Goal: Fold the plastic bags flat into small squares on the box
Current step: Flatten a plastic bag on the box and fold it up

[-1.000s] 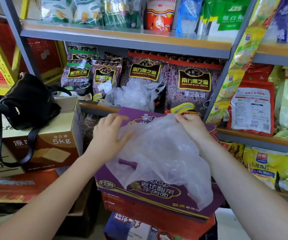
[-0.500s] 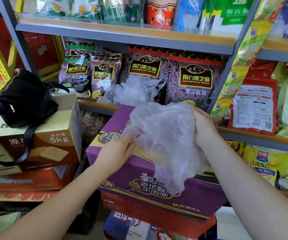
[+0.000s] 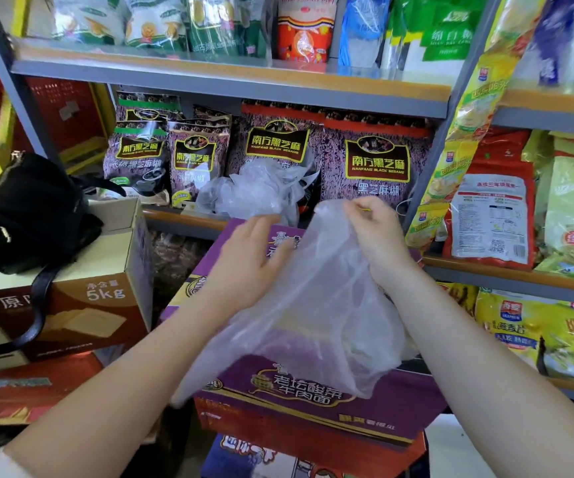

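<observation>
A thin translucent plastic bag (image 3: 316, 305) hangs loosely over the top of a purple cardboard box (image 3: 299, 398). My right hand (image 3: 371, 232) pinches the bag's upper edge with curled fingers and holds it up above the box's far side. My left hand (image 3: 251, 260) lies with straight fingers against the bag's left side, over the box top. A crumpled heap of more clear plastic bags (image 3: 258, 191) sits on the shelf just behind the box.
A black handbag (image 3: 27, 212) rests on a brown 5kg carton (image 3: 82, 305) to the left. Dark sesame packets (image 3: 375, 163) line the shelf behind. A grey shelf post (image 3: 430, 167) and packed yellow and red packets (image 3: 492, 219) stand close on the right.
My right hand has raised the bag's top edge and now pinches it. My left hand moved up and right along the bag, which spread out wider over the box.
</observation>
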`<state>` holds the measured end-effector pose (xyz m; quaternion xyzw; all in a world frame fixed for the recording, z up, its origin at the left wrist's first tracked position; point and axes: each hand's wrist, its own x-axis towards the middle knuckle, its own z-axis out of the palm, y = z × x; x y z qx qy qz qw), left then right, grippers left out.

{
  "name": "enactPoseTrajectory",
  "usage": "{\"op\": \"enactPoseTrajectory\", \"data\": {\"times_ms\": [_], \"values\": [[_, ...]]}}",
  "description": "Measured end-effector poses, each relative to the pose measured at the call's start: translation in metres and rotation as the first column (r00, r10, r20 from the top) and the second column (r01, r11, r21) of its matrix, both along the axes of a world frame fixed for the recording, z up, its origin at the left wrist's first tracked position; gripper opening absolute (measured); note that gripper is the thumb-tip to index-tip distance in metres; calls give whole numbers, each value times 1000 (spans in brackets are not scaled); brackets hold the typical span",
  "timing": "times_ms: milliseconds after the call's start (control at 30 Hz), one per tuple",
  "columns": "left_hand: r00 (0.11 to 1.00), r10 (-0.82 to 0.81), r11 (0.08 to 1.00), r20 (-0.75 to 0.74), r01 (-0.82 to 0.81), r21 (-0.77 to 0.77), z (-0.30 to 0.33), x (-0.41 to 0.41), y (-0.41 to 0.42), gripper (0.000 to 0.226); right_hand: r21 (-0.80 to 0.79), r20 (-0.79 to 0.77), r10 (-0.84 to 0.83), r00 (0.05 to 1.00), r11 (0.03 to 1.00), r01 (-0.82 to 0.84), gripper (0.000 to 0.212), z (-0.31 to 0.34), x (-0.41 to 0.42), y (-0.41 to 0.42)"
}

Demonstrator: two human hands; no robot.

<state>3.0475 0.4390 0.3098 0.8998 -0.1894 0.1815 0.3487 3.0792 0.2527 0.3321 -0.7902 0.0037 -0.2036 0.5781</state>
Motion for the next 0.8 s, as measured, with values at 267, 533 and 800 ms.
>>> {"op": "enactPoseTrajectory", "data": {"times_ms": [267, 533, 800], "values": [[897, -315, 792, -309, 69, -607, 13, 1, -37, 14, 182, -38, 443, 896, 884, -430, 25, 10, -23, -20], [903, -235, 531, -360, -191, -826, -28, -8, -6, 14, -166, -439, 471, 766, 795, -584, 9, -43, -45, -63], [908, 265, 926, -324, -334, -178, -59, -29, 19, 93, 368, -294, 217, 931, 924, -100, 17, -26, -66, -38]]}}
